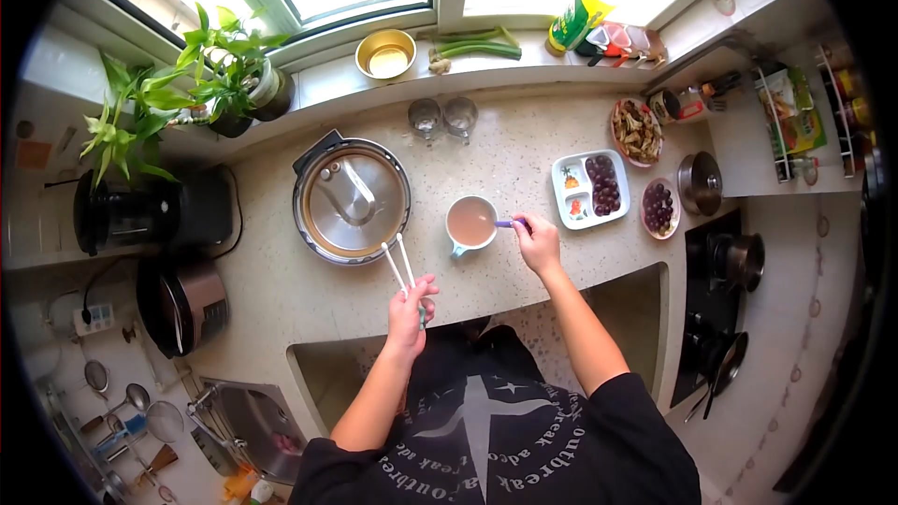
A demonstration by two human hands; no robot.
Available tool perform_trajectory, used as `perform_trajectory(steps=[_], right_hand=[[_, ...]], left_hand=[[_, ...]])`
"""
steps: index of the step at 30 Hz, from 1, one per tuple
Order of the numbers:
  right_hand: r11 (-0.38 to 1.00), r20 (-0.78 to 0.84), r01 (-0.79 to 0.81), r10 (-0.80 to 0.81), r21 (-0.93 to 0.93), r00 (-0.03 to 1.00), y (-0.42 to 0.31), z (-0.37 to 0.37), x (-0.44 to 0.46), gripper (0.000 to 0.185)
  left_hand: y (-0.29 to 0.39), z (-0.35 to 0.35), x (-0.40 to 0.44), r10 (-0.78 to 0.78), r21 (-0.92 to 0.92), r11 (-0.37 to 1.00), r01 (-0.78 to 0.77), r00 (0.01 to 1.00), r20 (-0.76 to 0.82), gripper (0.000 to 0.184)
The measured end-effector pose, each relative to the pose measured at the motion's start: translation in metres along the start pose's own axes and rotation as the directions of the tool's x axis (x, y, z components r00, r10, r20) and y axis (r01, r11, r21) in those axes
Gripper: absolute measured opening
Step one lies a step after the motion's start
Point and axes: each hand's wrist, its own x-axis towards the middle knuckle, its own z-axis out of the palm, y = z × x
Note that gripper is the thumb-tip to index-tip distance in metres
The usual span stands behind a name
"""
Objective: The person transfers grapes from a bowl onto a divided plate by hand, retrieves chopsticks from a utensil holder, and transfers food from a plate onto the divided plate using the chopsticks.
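Note:
My left hand (409,320) is closed round a pair of white chopsticks (394,268), their tips apart beside the rim of the lidded pot. A greenish end shows below the fingers. My right hand (537,243) grips the purple handle of a utensil (506,223) that reaches over the rim of a mug. Its far end is hidden in the liquid, so its kind cannot be told. The light blue mug (458,250) stands upright on the counter, holding a pinkish-brown drink (470,222). To its left sits the round pot with a steel lid (341,210).
Two glasses (442,119) stand behind the mug. Rightward are a divided plate (570,170) of grapes, a bowl of grapes (660,209) and a dish of dried slices (637,133). A stove (713,271) lies at right, a sink (257,430) at lower left.

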Motion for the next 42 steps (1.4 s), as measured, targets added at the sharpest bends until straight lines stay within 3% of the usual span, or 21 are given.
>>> perform_trajectory(steps=[4, 7, 8, 11, 14, 17, 21, 23, 24, 28, 31, 32, 35, 36, 39, 42], right_hand=[[0.987, 0.075, -0.13, 0.123, 0.095, 0.99, 0.018, 0.014, -0.004, 0.016], [0.913, 0.106, -0.259, 0.237, 0.316, 0.966, 0.025, 0.031, -0.007, 0.017], [0.804, 0.238, -0.443, 0.376, 0.397, 0.896, 0.026, 0.028, -0.012, 0.024], [0.774, 0.248, -0.46, 0.389, 0.436, 0.888, 0.006, 0.014, -0.021, 0.029], [0.807, 0.08, -0.442, 0.448, 0.391, 0.89, 0.019, 0.008, -0.044, 0.033], [0.894, 0.036, -0.321, 0.327, 0.313, 0.944, 0.045, -0.008, -0.075, 0.033], [0.901, 0.255, -0.261, 0.177, 0.347, 0.951, 0.009, -0.064, -0.106, 0.042], [0.921, 0.329, -0.218, 0.107, 0.322, 0.938, -0.005, -0.095, -0.113, 0.056], [0.948, 0.32, -0.166, 0.074, 0.271, 0.944, -0.001, -0.106, -0.118, 0.078], [0.975, 0.077, 0.024, -0.042, 0.219, 0.996, 0.014, -0.158, -0.133, 0.1], [0.947, -0.237, 0.288, -0.25, 0.144, 0.939, 0.044, -0.185, -0.135, 0.096], [0.933, -0.303, 0.289, -0.218, 0.212, 0.928, 0.053, -0.192, -0.137, 0.085], [0.938, -0.373, 0.302, -0.224, 0.167, 0.901, 0.082, -0.23, -0.14, 0.07], [0.936, -0.423, 0.299, -0.199, 0.184, 0.884, 0.084, -0.244, -0.136, 0.053], [0.928, -0.456, 0.346, -0.252, 0.134, 0.853, 0.106, -0.277, -0.126, 0.043], [0.915, -0.468, 0.366, -0.25, 0.173, 0.848, 0.121, -0.305, -0.112, 0.033]], left_hand=[[0.008, 0.003, 0.01, -0.001, 0.011, 1.0, 0.001, 0.999, 0.044, 0.037], [0.017, 0.011, 0.011, -0.001, 0.015, 1.0, 0.0, 0.997, 0.081, 0.04], [0.018, 0.013, 0.009, 0.006, 0.01, 1.0, -0.007, 0.995, 0.103, 0.04], [0.018, 0.02, 0.01, 0.001, 0.03, 1.0, -0.006, 0.987, 0.163, 0.044], [0.017, 0.035, 0.008, 0.008, 0.081, 0.996, -0.026, 0.975, 0.221, 0.048], [0.006, 0.054, 0.009, 0.039, 0.11, 0.991, -0.075, 0.952, 0.302, 0.054], [-0.014, 0.106, -0.001, 0.014, 0.042, 0.999, -0.035, 0.912, 0.41, 0.063], [-0.03, 0.133, -0.006, -0.063, 0.073, 0.997, 0.031, 0.872, 0.486, 0.069], [-0.038, 0.152, -0.011, -0.095, 0.087, 0.994, 0.059, 0.861, 0.499, 0.07], [-0.082, 0.218, -0.025, -0.223, 0.14, 0.975, 0.174, 0.769, 0.599, 0.072], [-0.121, 0.27, -0.037, -0.294, 0.197, 0.956, 0.218, 0.738, 0.608, 0.069], [-0.134, 0.286, -0.04, -0.31, 0.236, 0.949, 0.208, 0.735, 0.602, 0.068], [-0.174, 0.328, -0.046, -0.353, 0.242, 0.936, 0.258, 0.647, 0.676, 0.068], [-0.183, 0.344, -0.05, -0.363, 0.234, 0.931, 0.279, 0.653, 0.665, 0.066], [-0.197, 0.38, -0.062, -0.349, 0.235, 0.937, 0.259, 0.69, 0.634, 0.071], [-0.216, 0.384, -0.05, -0.356, 0.262, 0.935, 0.241, 0.662, 0.66, 0.076]])
